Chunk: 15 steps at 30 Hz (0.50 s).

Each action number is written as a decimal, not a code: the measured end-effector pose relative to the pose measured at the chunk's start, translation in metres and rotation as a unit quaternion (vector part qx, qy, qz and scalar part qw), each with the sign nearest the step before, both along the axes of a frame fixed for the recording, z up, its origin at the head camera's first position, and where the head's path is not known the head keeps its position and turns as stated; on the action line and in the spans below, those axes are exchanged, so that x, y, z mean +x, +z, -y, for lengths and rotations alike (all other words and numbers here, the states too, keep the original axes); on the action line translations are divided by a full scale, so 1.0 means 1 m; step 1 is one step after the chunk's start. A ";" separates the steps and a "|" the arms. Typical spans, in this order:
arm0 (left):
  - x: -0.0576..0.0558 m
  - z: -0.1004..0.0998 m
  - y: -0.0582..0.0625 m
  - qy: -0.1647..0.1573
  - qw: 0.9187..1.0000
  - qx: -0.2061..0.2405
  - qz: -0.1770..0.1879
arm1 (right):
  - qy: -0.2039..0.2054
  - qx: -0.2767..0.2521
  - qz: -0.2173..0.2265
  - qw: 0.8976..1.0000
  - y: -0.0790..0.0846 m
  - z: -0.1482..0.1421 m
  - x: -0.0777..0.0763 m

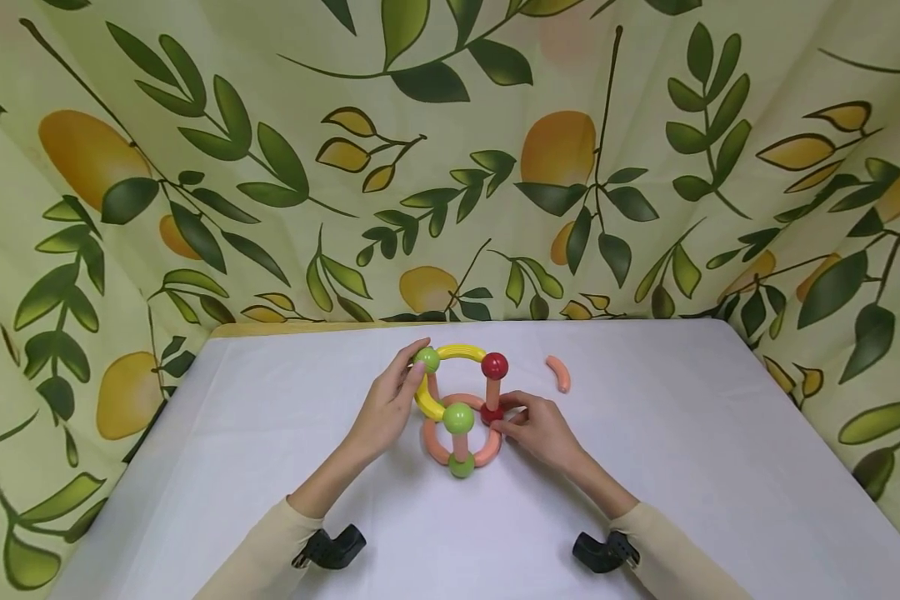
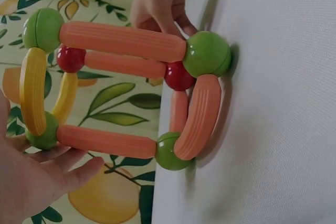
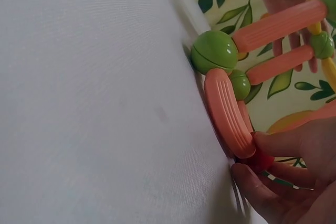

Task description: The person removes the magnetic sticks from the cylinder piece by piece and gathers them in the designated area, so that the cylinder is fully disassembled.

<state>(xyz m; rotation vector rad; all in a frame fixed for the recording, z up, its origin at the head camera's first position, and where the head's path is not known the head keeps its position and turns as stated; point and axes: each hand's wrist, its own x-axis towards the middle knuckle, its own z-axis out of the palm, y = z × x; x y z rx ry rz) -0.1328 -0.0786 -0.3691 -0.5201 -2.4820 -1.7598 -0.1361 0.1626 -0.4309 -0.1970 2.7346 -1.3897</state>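
On the table stands a toy frame of balls joined by rods. Straight salmon rods (image 2: 122,41) rise from a ring of curved salmon rods (image 2: 200,119) to the upper balls. Curved yellow rods (image 1: 461,352) link the tops on two sides. My left hand (image 1: 385,408) holds the upper green ball (image 1: 427,360) at the back left, thumb on the near side and fingers behind. Low on the right, my right hand (image 1: 542,429) pinches the bottom red ball (image 3: 260,160) between thumb and fingers. Another red ball (image 1: 495,366) tops the rod above it. The front post has a green ball (image 1: 458,417) on top.
A loose curved salmon rod (image 1: 558,374) lies behind and to the right of the frame. White cloth covers the table (image 1: 292,375). A curtain (image 1: 450,200) printed with leaves and fruit hangs behind the table and along its sides.
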 end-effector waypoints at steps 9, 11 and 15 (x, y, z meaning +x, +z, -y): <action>0.000 0.003 -0.001 -0.003 1.000 0.008 0.012 | -0.004 0.004 0.001 1.000 -0.001 0.004 -0.006; 0.001 0.003 0.000 0.001 1.000 0.007 0.016 | 0.000 0.006 -0.001 1.000 -0.001 0.004 -0.007; 0.002 0.003 0.001 0.008 1.000 0.008 0.021 | 0.008 0.003 -0.007 1.000 -0.001 0.005 -0.010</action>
